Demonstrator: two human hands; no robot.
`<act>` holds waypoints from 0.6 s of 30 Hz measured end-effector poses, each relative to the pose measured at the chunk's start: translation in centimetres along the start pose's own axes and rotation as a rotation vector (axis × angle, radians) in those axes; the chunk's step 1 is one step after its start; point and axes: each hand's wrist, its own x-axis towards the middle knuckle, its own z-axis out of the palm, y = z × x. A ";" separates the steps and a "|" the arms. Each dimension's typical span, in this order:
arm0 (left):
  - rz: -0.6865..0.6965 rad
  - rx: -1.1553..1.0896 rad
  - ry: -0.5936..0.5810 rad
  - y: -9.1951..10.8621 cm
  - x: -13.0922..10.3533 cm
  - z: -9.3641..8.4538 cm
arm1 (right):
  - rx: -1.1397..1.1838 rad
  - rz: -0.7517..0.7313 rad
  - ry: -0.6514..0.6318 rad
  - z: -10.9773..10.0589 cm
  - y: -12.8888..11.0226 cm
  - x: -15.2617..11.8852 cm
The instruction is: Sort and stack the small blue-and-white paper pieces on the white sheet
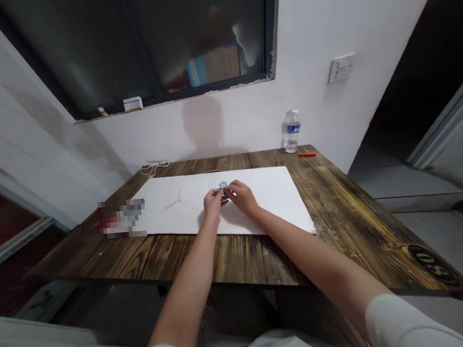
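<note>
Both hands meet above a white board [265, 192] that lies on the wooden table. Between their fingertips is a small blue and white piece [223, 185], too small to make out in detail. My left hand [213, 203] pinches it from the left with thumb and forefinger. From the right, my right hand [241, 195] grips it with bent fingers close together. Thin dark lines [178, 200] that meet at one point show on the board to the left of my hands.
On the wooden table [338, 202], a water bottle [292, 131] and a red pen-like item [307, 154] are at the back right. A white cable [154, 166] lies at the back left. A blurred red and grey item [123, 219] touches the board's left end.
</note>
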 end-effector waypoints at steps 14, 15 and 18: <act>0.054 0.054 -0.092 0.6 -0.5 0.2 | 0.681 0.591 0.058 0.2 2.3 0.7; 0.053 0.061 -0.101 0.7 -0.5 0.2 | 0.744 0.622 0.048 0.2 2.4 0.6; 0.047 0.089 -0.136 0.9 -0.7 0.2 | 0.938 0.705 0.034 0.1 2.4 0.4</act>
